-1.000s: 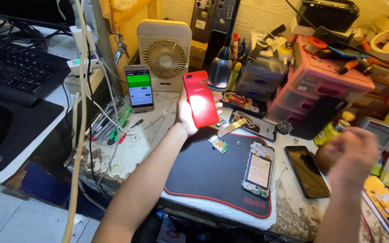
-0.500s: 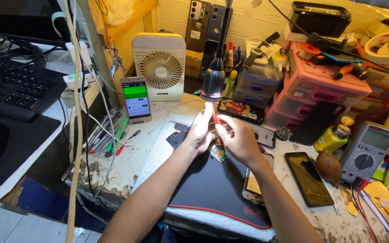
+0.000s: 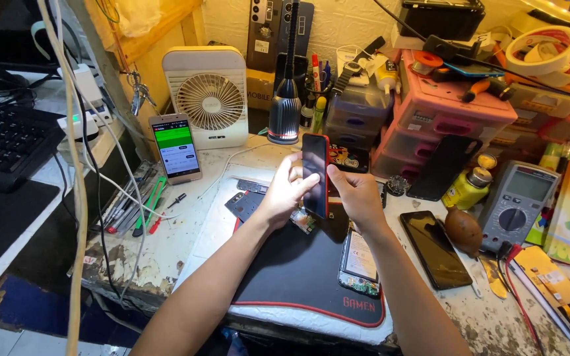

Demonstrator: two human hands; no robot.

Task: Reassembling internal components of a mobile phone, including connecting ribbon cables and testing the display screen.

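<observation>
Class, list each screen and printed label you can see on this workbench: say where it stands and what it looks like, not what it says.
Red phone: dark screen, upright between left hand and right hand.
Propped phone: lit green and white, left of the fan.
Black phone: flat, dark, right of the mat.
Multimeter: grey display, far right.
Mat label: red, bottom corner.

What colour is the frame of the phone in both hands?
Red; the phone edge shows best in the head view.
</observation>
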